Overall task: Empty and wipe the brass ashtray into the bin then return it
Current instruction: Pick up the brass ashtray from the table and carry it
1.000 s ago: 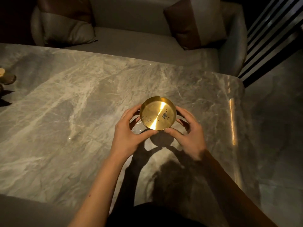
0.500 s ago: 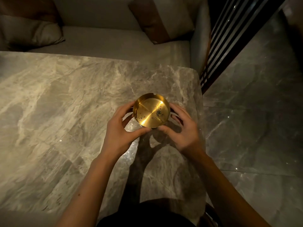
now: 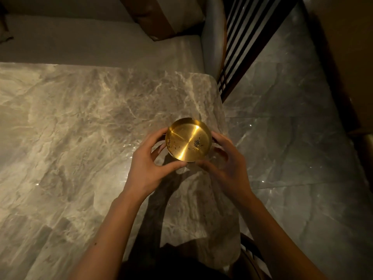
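Note:
A round brass ashtray [image 3: 188, 138] with dark ash specks inside is held level above the right end of the marble table [image 3: 80, 122]. My left hand [image 3: 148, 168] grips its left side, thumb under the near rim. My right hand [image 3: 228, 168] cups its right side with thumb and fingers curled around it. The ashtray casts a shadow on the table beneath, so it is lifted off the surface. No bin is in view.
A grey sofa [image 3: 101, 45] with a brown and cream cushion [image 3: 167, 15] runs behind the table. Dark vertical slats [image 3: 242, 43] stand to the right of the sofa. Polished grey stone floor [image 3: 292, 138] lies to the right of the table's edge.
The ashtray, held in both hands, has moved toward the table's right edge, and my view has swung right, showing more floor and less of the table's left side.

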